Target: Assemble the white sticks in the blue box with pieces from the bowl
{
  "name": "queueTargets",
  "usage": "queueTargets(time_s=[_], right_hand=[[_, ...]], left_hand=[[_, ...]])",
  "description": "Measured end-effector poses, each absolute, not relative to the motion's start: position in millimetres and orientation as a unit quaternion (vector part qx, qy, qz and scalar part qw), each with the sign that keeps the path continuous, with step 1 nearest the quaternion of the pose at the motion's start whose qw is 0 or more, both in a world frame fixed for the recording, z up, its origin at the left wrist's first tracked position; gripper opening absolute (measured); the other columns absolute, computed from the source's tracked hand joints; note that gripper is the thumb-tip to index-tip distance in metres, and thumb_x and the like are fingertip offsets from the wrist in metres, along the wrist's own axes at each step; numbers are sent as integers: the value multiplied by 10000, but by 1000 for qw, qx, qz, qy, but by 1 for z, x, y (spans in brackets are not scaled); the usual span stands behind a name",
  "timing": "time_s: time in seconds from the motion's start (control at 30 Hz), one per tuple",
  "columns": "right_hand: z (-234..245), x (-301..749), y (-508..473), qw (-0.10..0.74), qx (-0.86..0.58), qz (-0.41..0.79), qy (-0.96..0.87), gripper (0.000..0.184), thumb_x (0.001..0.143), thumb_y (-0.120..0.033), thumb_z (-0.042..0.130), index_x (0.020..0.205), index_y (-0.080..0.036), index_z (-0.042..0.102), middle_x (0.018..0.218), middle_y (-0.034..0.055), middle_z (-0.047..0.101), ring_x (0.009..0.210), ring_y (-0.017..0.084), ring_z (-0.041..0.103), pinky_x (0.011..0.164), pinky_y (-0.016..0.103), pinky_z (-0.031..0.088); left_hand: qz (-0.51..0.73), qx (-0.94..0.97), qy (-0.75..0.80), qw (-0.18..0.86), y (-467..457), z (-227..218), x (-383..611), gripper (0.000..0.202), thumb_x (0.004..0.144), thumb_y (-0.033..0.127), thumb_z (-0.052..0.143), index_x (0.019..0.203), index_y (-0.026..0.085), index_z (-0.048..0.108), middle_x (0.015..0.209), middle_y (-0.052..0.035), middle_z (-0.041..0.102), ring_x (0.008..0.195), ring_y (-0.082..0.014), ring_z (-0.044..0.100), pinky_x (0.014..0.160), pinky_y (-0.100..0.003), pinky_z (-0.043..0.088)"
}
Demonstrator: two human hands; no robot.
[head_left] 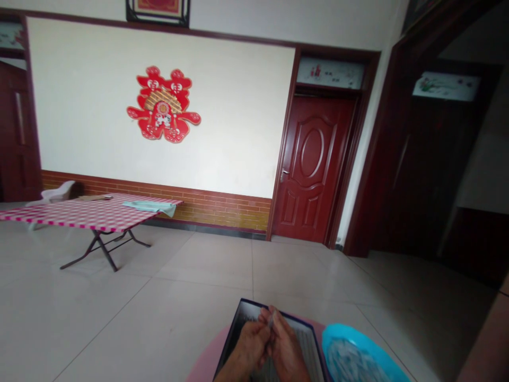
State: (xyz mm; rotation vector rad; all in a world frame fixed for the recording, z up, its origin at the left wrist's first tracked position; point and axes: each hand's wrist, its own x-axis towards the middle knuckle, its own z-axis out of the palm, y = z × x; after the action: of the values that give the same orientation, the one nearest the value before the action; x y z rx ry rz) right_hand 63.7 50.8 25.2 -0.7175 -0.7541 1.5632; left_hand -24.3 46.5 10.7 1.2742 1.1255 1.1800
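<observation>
Both hands meet at the bottom centre of the head view, over a dark rectangular box or tray [242, 318] with a pale ridged lining. My left hand [248, 345] and my right hand [284, 347] have their fingers pinched together around a small thin pale thing [271, 319] that I cannot make out. The box rests on a pink surface [207, 361]. Just right of my right hand is a blue basin [338, 337] with pale contents.
A folding table with a red-checked cloth [83, 212] stands at the left on the tiled floor, with a teal cloth [149, 206] on it. A white plastic chair [58, 192] sits behind it. A dark red door [312, 170] is closed ahead.
</observation>
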Motion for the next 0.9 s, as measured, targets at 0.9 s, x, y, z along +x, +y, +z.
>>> queueTargets(time_s=[0.9], right_hand=[[15, 60, 54, 599, -315, 675, -293, 471, 499, -509, 820, 833, -191, 723, 909, 49, 740, 933, 217, 652, 827, 299, 502]], left_hand=[[414, 642, 590, 261, 43, 12, -25, 368, 824, 304, 370, 614, 163, 637, 615, -52, 625, 605, -178, 549, 583, -265, 362]])
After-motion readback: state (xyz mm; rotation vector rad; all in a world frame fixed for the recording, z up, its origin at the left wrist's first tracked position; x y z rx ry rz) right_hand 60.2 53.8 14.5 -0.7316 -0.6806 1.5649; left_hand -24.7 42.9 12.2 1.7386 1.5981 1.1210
